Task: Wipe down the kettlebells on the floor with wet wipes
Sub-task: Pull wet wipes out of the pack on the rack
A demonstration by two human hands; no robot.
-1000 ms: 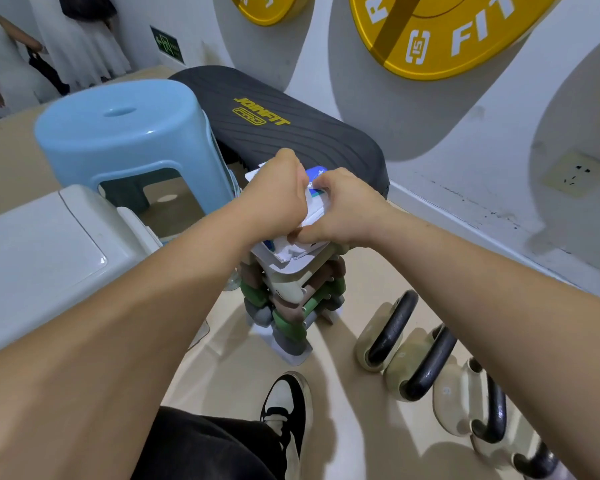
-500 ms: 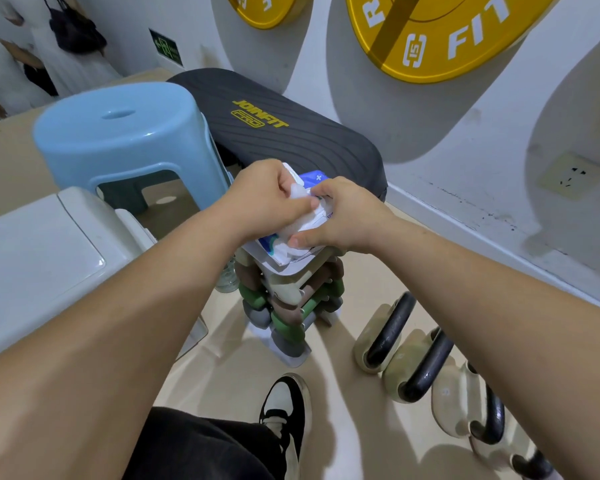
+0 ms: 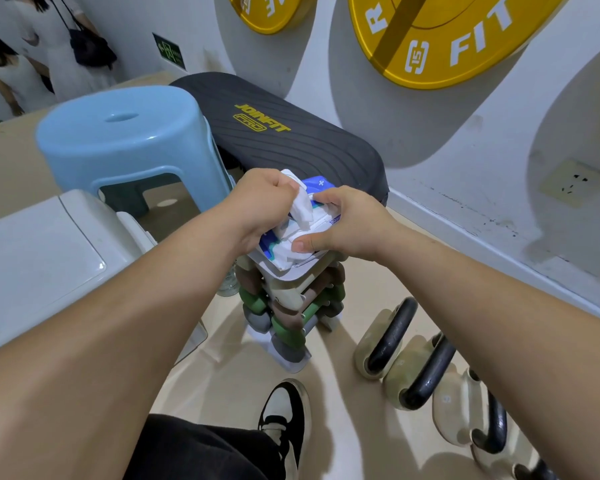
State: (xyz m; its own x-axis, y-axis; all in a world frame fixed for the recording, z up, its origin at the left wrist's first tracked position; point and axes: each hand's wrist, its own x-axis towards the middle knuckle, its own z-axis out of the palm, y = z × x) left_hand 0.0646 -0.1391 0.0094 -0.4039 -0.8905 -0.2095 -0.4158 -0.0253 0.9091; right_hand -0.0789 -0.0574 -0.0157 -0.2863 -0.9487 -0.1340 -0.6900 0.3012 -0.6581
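A blue-and-white wet wipe pack (image 3: 321,221) rests on top of a small dumbbell rack (image 3: 291,306). My left hand (image 3: 262,202) pinches a white wet wipe (image 3: 300,202) that stands partly out of the pack. My right hand (image 3: 343,221) presses down on the pack, thumb on its near edge. Several cream kettlebells (image 3: 390,344) with black handles lie in a row on the floor at the lower right, below my right forearm.
A light blue plastic stool (image 3: 125,147) and a black step platform (image 3: 284,133) stand behind the rack. A white lidded bin (image 3: 39,251) is at left. Wall with yellow plates at right. People stand at the far left. My shoe (image 3: 284,417) is near the rack.
My left hand has pulled up and back, drawing the wipe further out of the pack. My right hand has stayed on the pack.
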